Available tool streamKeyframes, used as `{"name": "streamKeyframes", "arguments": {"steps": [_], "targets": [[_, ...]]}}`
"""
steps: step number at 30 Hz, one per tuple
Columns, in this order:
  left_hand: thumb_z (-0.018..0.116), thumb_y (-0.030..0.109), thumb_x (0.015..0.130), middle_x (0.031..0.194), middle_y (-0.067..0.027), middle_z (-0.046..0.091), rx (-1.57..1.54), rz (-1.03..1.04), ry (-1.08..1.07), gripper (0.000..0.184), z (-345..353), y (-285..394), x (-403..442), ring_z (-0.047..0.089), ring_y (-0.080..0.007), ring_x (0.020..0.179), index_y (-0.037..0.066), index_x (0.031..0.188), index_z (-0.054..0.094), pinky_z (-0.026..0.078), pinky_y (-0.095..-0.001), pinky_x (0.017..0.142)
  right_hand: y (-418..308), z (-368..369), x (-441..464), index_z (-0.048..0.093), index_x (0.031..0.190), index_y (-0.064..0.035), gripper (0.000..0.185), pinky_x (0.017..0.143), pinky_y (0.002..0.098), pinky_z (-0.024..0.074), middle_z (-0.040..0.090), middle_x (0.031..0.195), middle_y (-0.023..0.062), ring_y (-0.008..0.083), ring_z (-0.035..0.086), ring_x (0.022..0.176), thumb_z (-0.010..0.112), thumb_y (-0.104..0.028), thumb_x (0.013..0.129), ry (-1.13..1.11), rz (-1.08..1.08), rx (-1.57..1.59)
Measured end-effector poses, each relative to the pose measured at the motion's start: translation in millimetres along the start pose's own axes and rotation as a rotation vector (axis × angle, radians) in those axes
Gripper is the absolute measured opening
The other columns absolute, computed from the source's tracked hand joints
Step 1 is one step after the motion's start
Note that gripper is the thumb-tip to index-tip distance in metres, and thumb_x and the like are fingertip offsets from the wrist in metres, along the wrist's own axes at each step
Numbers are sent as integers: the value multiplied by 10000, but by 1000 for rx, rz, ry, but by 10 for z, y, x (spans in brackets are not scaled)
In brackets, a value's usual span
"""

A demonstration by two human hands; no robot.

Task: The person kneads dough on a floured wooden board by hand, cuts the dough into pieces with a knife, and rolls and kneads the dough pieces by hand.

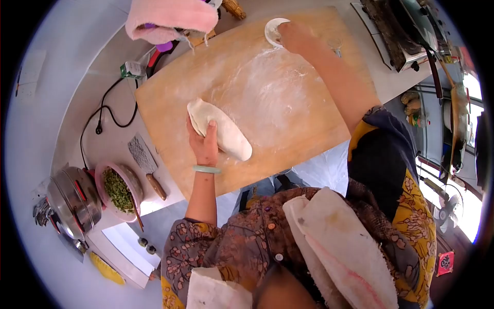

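Clock positions taken from board centre. At 8: metal pot (pixel 77 201) outermost. At 9: black cord (pixel 103 107) with plug. Back at 8: pink bowl (pixel 136 183) of chopped greens (pixel 118 190), then cleaver (pixel 142 154), wooden handle pointing to about 5. Between 10 and 11: pink cloth (pixel 172 20). At 7: left hand (pixel 205 147), bracelet at wrist, grasping the dough (pixel 224 129), thumb on top, fingers along its side. Dough is a long pale fold over the wooden board (pixel 170 85), lying 10 to 4. Board's middle dusted white. At 1: white bowl (pixel 268 32), right hand (pixel 297 38) at it, fingers inside; can't tell if clenched or gripping anything. At 2, off board: stove (pixel 399 38).
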State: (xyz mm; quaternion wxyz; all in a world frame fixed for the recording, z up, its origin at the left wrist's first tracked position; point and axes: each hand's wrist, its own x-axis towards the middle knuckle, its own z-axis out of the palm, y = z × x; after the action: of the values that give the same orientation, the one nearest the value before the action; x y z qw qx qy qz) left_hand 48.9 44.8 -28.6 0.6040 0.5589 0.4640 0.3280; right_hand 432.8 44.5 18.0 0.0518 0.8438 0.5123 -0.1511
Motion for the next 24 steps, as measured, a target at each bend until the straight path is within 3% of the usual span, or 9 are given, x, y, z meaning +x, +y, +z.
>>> {"name": "streamKeyframes", "arguments": {"steps": [2,5,7,9,11,14,17,20,24], "targets": [[692,131,902,1387,-128,516,-30,10,-7,735,9,1,1,530,-209,1214,-29,1508,307,437,-332,1036,114,182,126,659,1152,-41,298,870,493,530,686,1111,218,401,651,1048,612,-221,920,22,-65,-58],[698,144,900,1375,-125,523,-64,20,-13,740,8,9,-7,534,-205,1205,-31,1505,309,438,-331,1034,387,327,-13,651,1128,-47,263,868,478,519,678,1067,248,418,648,988,577,-228,951,250,-82,185],[701,150,899,1364,-125,530,-43,42,-18,745,0,16,1,538,-203,1198,-32,1505,309,441,-330,1030,279,153,-496,634,1122,-30,238,828,482,514,663,1028,267,428,640,932,546,-170,951,429,-76,514],[701,150,898,1365,-128,530,-40,21,-3,744,3,19,1,540,-204,1196,-34,1504,311,446,-330,1024,97,-66,-1026,612,1166,6,272,806,474,510,655,993,270,419,638,907,522,-131,948,332,100,546],[700,148,897,1363,-130,531,-22,13,-4,742,-6,8,-7,543,-205,1192,-37,1502,313,452,-330,1017,46,332,-1197,602,1182,26,279,779,464,510,658,984,262,397,646,893,505,-98,952,143,21,309],[697,149,895,1358,-135,534,20,4,-9,738,-7,2,10,548,-207,1184,-40,1500,318,460,-329,1005,-433,266,-1456,613,1181,27,276,788,454,521,672,993,245,391,651,892,508,-65,943,234,-261,646],[693,156,893,1355,-142,537,25,-39,19,734,-3,44,-18,551,-209,1181,-38,1498,325,465,-331,999,-507,188,-1512,643,1111,-17,209,786,443,523,681,1000,215,402,655,924,544,-81,937,127,-4,982],[690,151,891,1352,-143,539,-49,-35,19,729,51,40,16,552,-210,1181,-35,1497,329,466,-332,996,-186,727,-1720,636,1140,-8,237,862,454,510,658,1108,227,405,632,1018,574,-93,928,267,-193,743],[685,133,891,1350,-135,540,-31,11,0,725,-28,-46,1,552,-208,1179,-28,1500,325,464,-331,1000,87,1118,-2064,541,1312,16,419,1084,475,370,504,1379,257,428,463,1288,589,-166,938,447,-99,375]]}}
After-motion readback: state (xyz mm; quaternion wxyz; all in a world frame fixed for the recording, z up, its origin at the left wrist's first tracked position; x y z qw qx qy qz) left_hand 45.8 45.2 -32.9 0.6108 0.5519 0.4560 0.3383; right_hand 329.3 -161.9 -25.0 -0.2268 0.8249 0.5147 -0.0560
